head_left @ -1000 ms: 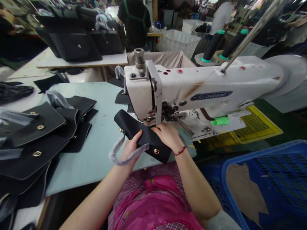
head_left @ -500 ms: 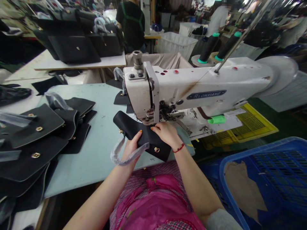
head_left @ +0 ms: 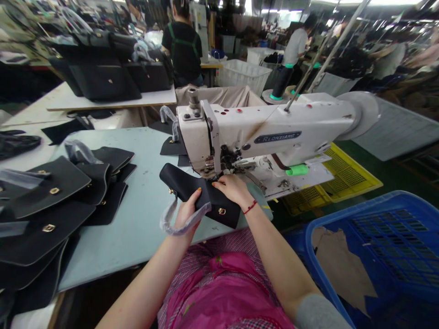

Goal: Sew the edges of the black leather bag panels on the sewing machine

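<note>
A black leather bag panel point(head_left: 185, 180) lies bent under the head of a white sewing machine point(head_left: 274, 119). It carries gold clasps point(head_left: 222, 211) and a handle wrapped in clear plastic point(head_left: 178, 226). My left hand point(head_left: 187, 214) grips the panel's near edge, thumb on top and the other fingers hidden beneath; the wrapped handle loops over that wrist. Close to the needle area, my right hand point(head_left: 233, 188) pinches the panel's upper edge, its fingertips partly hidden. The needle itself cannot be made out.
Black bag panels with gold clasps point(head_left: 51, 189) are piled on the left of the pale table point(head_left: 137, 201). Finished-looking black bags point(head_left: 99, 77) stand behind. A blue basket point(head_left: 312, 242) is at the right, beside a yellow crate point(head_left: 353, 176). Other people work farther back.
The camera view has tilted up and turned slightly, shifting the machine's far end leftward. Both hands keep their hold on the panel, with hardly any movement against the machine.
</note>
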Demonstrator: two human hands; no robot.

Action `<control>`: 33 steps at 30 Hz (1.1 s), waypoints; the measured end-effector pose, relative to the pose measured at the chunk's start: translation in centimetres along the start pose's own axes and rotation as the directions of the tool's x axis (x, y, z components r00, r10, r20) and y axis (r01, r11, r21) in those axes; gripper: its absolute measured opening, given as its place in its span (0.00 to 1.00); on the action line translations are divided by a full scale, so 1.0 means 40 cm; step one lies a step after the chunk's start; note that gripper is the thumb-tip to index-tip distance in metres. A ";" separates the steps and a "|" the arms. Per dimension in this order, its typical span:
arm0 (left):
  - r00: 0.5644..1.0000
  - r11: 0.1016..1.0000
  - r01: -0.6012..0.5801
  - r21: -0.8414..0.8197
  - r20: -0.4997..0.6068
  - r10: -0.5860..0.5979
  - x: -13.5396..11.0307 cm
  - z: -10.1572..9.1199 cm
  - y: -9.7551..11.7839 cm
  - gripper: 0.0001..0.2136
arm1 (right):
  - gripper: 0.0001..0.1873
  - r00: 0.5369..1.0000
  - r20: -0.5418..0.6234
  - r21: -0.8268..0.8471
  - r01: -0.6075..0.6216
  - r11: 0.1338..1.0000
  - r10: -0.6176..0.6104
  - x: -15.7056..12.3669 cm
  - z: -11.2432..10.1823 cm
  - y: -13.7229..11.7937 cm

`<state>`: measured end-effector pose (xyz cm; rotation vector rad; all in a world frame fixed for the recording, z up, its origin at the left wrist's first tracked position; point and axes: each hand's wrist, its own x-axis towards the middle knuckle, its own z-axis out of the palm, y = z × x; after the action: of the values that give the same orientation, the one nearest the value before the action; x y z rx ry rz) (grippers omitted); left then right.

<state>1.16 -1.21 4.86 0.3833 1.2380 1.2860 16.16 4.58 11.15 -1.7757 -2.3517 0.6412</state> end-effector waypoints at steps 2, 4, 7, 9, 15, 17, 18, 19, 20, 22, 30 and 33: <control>0.999 0.999 0.024 -0.028 -0.046 -0.025 -0.005 0.007 0.004 0.11 | 0.21 1.000 -0.010 0.006 0.006 1.000 -0.006 0.002 0.005 0.005; 0.995 0.999 0.044 -0.025 -0.086 -0.046 -0.007 0.012 0.009 0.09 | 0.21 1.000 -0.016 0.014 0.010 1.000 -0.010 0.004 0.010 0.009; 0.994 0.998 0.056 -0.039 -0.093 -0.059 -0.003 0.015 0.012 0.07 | 0.21 1.000 -0.027 0.018 0.011 1.000 -0.010 0.006 0.013 0.011; 0.997 0.998 0.046 -0.052 -0.064 -0.049 0.005 0.012 0.011 0.08 | 0.20 0.999 -0.034 0.019 0.015 1.000 -0.015 0.008 0.013 0.010; 0.997 0.999 0.044 0.030 -0.062 -0.042 0.020 -0.001 0.011 0.08 | 0.20 0.999 -0.035 0.035 0.016 0.999 -0.015 0.008 0.021 0.010; 0.997 0.997 0.044 0.062 -0.071 -0.040 0.021 -0.003 0.016 0.09 | 0.20 0.999 -0.042 0.039 0.009 0.999 -0.007 0.007 0.025 0.009; 0.997 0.996 0.044 0.073 -0.073 -0.039 0.022 -0.004 0.018 0.09 | 0.20 0.999 -0.047 0.044 0.006 0.999 -0.004 0.008 0.027 0.009; 0.997 0.996 0.045 0.079 -0.071 -0.039 0.025 -0.005 0.021 0.09 | 0.20 0.999 -0.052 0.052 0.004 0.999 -0.002 0.008 0.029 0.008; 0.997 0.996 0.046 0.082 -0.064 -0.041 0.028 -0.007 0.024 0.09 | 0.19 0.998 -0.057 0.063 0.006 0.998 -0.002 0.008 0.031 0.008; 0.998 0.996 0.043 0.082 -0.045 -0.039 0.041 -0.014 0.031 0.10 | 0.19 0.998 -0.067 0.097 0.014 0.995 -0.008 0.006 0.035 0.008; 0.991 0.982 0.031 0.184 0.126 -0.055 0.095 -0.042 0.112 0.13 | 0.19 0.994 -0.078 0.352 0.096 0.931 -0.073 -0.012 0.064 0.015; 0.994 0.967 0.003 0.254 0.104 -0.030 0.116 -0.038 0.154 0.13 | 0.18 0.994 -0.085 0.460 0.103 0.882 -0.072 -0.016 0.086 0.015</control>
<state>-4.11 4.17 7.05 0.6169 1.3147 1.0804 15.69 3.23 7.92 -1.4441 -1.9968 1.0129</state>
